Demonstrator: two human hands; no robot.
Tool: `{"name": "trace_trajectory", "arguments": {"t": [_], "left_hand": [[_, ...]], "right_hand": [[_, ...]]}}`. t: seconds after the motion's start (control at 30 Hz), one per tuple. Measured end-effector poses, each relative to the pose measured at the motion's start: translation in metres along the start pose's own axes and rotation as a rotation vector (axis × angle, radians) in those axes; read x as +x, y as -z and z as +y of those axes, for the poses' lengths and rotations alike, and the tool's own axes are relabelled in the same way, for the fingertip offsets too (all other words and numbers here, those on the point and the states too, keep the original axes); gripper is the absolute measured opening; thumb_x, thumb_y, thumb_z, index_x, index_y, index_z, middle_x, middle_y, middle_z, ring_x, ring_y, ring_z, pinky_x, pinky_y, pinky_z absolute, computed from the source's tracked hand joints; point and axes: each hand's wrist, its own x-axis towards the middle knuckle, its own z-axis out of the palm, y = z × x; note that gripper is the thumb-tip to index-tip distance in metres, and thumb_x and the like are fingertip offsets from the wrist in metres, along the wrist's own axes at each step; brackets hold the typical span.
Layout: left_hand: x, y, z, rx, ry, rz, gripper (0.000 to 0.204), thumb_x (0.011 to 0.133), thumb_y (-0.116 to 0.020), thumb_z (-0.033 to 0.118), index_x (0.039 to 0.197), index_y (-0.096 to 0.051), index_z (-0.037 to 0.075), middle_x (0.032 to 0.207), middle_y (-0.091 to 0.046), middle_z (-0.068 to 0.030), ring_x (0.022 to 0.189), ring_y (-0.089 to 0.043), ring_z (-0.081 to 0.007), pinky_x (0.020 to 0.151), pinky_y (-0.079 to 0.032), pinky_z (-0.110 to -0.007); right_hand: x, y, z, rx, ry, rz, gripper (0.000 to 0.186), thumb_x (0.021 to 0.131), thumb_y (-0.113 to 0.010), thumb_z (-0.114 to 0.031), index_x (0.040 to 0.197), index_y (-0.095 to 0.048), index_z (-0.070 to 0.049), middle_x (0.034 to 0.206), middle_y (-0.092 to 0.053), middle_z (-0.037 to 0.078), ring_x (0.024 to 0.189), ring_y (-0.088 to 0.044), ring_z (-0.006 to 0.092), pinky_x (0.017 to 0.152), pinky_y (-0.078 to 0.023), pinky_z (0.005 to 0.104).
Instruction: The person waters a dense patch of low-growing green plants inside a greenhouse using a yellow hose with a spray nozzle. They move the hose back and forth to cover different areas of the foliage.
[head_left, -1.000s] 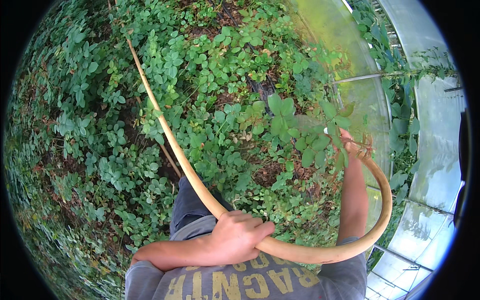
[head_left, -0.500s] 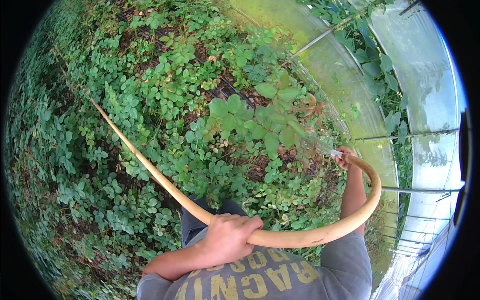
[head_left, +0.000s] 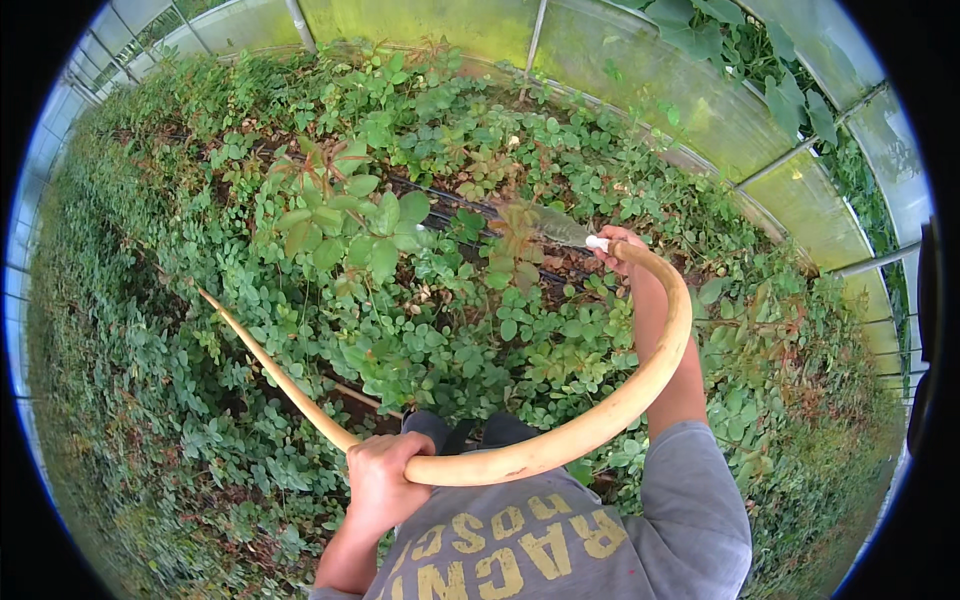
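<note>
A thick tan hose (head_left: 560,445) curves across the front of my body. My left hand (head_left: 385,475) is wrapped round it near my waist, and from there it runs off to the far left into the leaves. My right hand (head_left: 622,250), with the arm stretched out ahead, grips the hose's end beside a white nozzle (head_left: 597,243). A fan of water (head_left: 555,225) sprays leftward from the nozzle onto a reddish leafy shoot (head_left: 515,235) and the soil. A taller plant with red-tipped shoots (head_left: 350,215) stands left of the spray.
Low green leafy plants (head_left: 470,350) spread all round me. Black drip lines (head_left: 450,200) lie on the brown soil among them. Ahead and to the right runs a translucent, green-stained greenhouse wall (head_left: 650,85) with metal poles (head_left: 535,40). Large-leaved vines (head_left: 790,95) show through it.
The view has turned, bringing more of the far wall in. My right hand and the nozzle now stand farther left, away from the wall, with water still flowing. My left hand keeps its hold.
</note>
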Motion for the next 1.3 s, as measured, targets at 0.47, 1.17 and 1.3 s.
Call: {"name": "trace_trajectory", "arguments": {"t": [0.47, 1.17, 1.3], "left_hand": [[-0.017, -0.053, 0.078, -0.057, 0.02, -0.082, 0.018, 0.056, -0.069, -0.001, 0.071, -0.063, 0.008, 0.061, -0.062, -0.0065, 0.057, -0.062, -0.0259, 0.054, -0.048, -0.035], [-0.02, -0.043, 0.036, -0.158, 0.112, 0.013, 0.019, 0.058, -0.066, 0.0, 0.075, -0.062, 0.009, 0.061, -0.061, -0.0062, 0.057, -0.061, -0.028, 0.055, -0.048, -0.038], [-0.016, -0.042, 0.038, -0.149, 0.095, -0.003, 0.018, 0.057, -0.067, -0.003, 0.071, -0.063, 0.007, 0.061, -0.062, -0.0075, 0.056, -0.062, -0.0262, 0.053, -0.048, -0.035]], "right_hand": [[0.052, 0.037, 0.005, 0.367, -0.005, -0.329, 0.022, 0.088, -0.057, -0.015, 0.095, -0.057, 0.006, 0.072, -0.063, 0.011, 0.052, -0.061, 0.0145, 0.029, -0.04, 0.0189], [0.004, 0.095, -0.006, -0.323, -0.021, 0.157, 0.031, 0.085, -0.044, 0.005, 0.109, -0.058, -0.008, 0.093, -0.066, 0.008, 0.066, -0.065, 0.011, 0.041, -0.037, 0.0203], [-0.013, 0.077, -0.023, -0.352, 0.055, -0.027, 0.026, 0.085, -0.046, 0.002, 0.106, -0.057, -0.007, 0.09, -0.065, 0.006, 0.069, -0.065, 0.011, 0.04, -0.037, 0.0212]]}}
